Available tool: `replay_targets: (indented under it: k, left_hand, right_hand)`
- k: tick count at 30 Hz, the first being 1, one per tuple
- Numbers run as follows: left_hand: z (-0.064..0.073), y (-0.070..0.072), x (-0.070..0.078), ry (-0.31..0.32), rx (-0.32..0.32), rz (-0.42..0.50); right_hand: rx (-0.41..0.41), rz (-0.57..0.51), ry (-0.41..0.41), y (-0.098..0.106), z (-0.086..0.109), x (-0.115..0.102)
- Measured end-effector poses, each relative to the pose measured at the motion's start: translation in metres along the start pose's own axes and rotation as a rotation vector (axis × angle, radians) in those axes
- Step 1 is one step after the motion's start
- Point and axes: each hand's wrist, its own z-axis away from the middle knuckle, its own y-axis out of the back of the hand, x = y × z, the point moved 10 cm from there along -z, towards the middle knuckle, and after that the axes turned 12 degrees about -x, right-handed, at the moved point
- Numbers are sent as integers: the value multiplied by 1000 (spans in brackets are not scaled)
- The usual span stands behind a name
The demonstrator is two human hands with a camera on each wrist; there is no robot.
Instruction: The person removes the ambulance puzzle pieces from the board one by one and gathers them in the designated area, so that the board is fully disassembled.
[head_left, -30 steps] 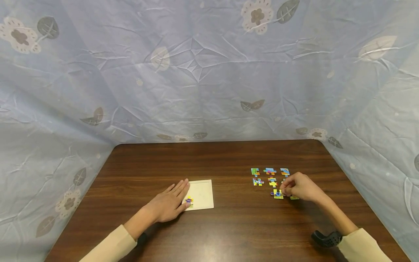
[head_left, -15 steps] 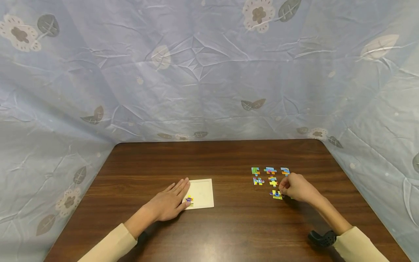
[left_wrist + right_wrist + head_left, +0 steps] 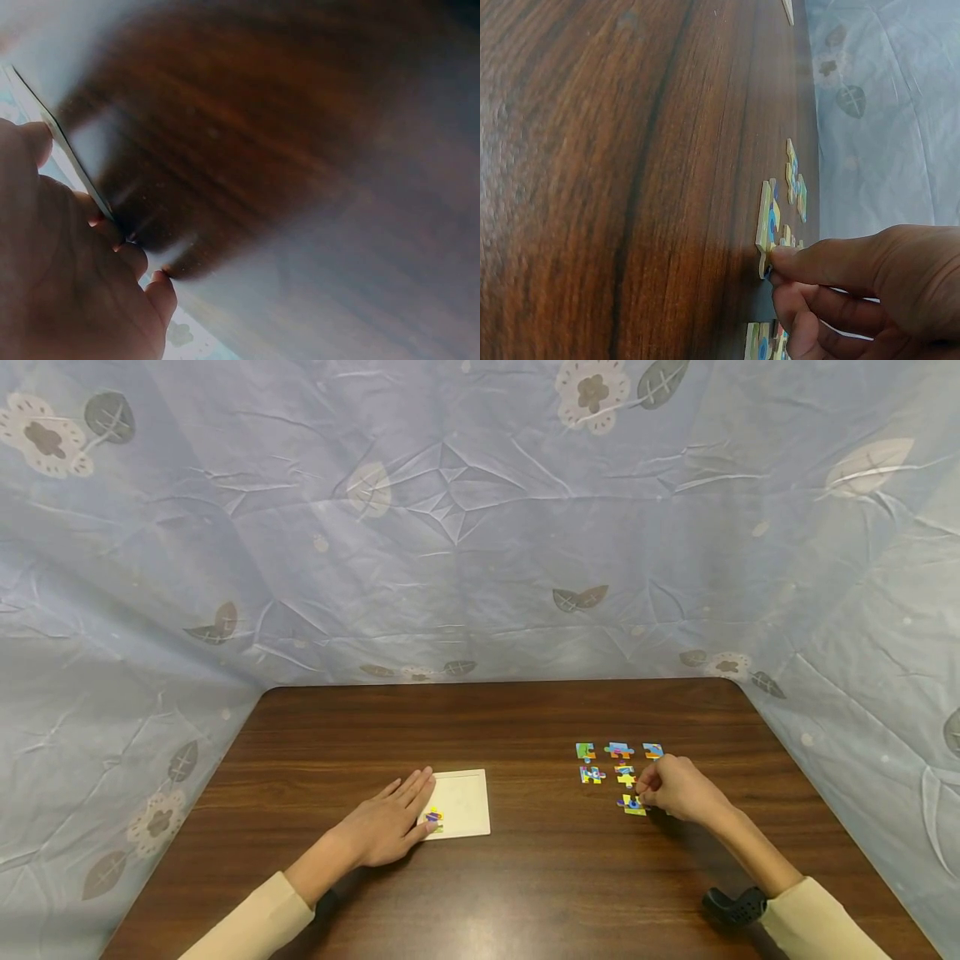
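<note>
My left hand (image 3: 388, 827) rests with extended fingers over the left side of a cream puzzle tray (image 3: 468, 806). Inside the tray's lower left corner, small colourful puzzle pieces (image 3: 434, 817) show beside the thumb. In the left wrist view, the fingers (image 3: 159, 292) lie along the tray's edge. Over on the right, my right hand (image 3: 684, 789) pinches the side tab of a yellow and blue jigsaw piece (image 3: 632, 806) between thumb and fingers. In the right wrist view this jigsaw piece (image 3: 766, 217) is tilted; whether it touches the table cannot be told.
Several loose jigsaw pieces lie in rows near the right hand, among them a green one (image 3: 585, 752), a blue one (image 3: 618, 750) and a yellow one (image 3: 626, 777). The right hand hides part of this group. A patterned cloth (image 3: 450, 568) hangs behind the brown table (image 3: 510, 718).
My right hand has shifted slightly left and taken hold of the yellow and blue jigsaw piece, which has turned a little. The left hand and the tray stay in place.
</note>
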Motion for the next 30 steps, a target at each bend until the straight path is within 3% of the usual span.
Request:
replay_targets:
  k: [8, 14, 23, 30]
  left_hand:
    - [0, 0, 0, 0, -1, 5]
    - [0, 0, 0, 3, -13, 14]
    - [-1, 2, 2, 8, -29, 54]
    - [1, 1, -2, 16, -13, 47]
  right_hand:
    - [5, 3, -1, 0, 0, 2]
    - [61, 0, 47, 21, 2, -12]
    - [165, -73, 150, 45, -3, -71]
    - [150, -126, 293, 22, -18, -133]
